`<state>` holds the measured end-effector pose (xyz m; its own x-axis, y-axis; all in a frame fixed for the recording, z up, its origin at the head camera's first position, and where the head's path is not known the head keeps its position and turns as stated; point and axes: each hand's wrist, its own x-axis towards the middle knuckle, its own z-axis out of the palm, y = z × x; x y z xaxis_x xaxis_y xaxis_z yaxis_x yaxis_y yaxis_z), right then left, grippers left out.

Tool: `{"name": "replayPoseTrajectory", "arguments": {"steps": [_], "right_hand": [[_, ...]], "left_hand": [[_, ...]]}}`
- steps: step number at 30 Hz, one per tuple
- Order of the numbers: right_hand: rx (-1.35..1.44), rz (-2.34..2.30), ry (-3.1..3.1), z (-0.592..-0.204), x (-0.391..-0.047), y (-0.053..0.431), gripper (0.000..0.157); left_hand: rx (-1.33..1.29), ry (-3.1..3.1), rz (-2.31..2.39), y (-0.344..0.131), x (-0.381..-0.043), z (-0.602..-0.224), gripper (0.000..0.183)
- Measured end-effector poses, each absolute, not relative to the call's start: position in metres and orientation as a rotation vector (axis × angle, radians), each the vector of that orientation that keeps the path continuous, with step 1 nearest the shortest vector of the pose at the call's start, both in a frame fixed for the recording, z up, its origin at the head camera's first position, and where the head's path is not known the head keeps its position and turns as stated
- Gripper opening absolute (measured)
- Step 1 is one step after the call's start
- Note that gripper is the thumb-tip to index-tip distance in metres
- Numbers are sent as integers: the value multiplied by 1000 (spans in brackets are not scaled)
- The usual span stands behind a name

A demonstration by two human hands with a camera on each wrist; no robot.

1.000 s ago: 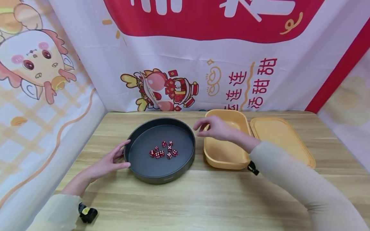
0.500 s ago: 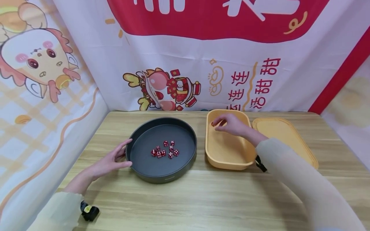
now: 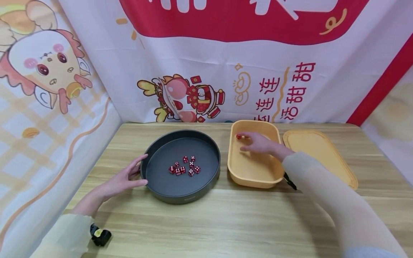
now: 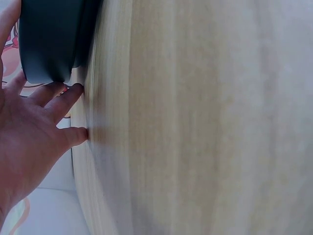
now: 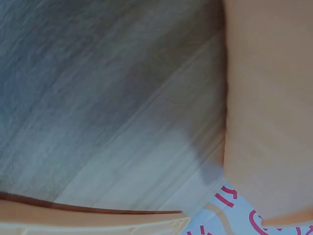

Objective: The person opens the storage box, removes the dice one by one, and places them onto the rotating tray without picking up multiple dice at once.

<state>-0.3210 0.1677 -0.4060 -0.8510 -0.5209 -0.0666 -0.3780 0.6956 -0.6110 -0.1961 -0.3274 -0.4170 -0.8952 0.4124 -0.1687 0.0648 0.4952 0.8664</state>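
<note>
Several red dice with white pips lie loosely grouped on the floor of a round dark grey pan. Against the pan's left side rests my left hand, fingers and thumb spread along the wall; the left wrist view shows the same left hand beside the dark pan. My right hand is inside the orange rectangular container, thumb and fingers apart. A single red die sits at the tip of its index finger, in the container's far left part.
An orange lid lies flat on the wooden table, right of the container. Printed cloth hangs behind and on the left. The right wrist view shows the container's outer wall and the lid's edge, without the hand.
My right hand has moved right from between pan and container into the container, and its thumb and fingers have parted from the red die. The left hand stays at the pan.
</note>
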Motion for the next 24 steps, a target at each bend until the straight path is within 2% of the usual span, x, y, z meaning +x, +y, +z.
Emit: {"name": "replayPoseTrajectory", "arguments": {"steps": [3,19,24], "right_hand": [[-725,-906,2669,-408,-321,168,64],[-774,-1079,2566,-407,-312,170,33],[-774,-1140,2510,-408,-307,167,28]], "left_hand": [[433,2405,1356,-328,-196,-418,85],[410,2408,1353,-329,-198,-420,85],[411,2406,1353,-329,-200,-420,85]]}}
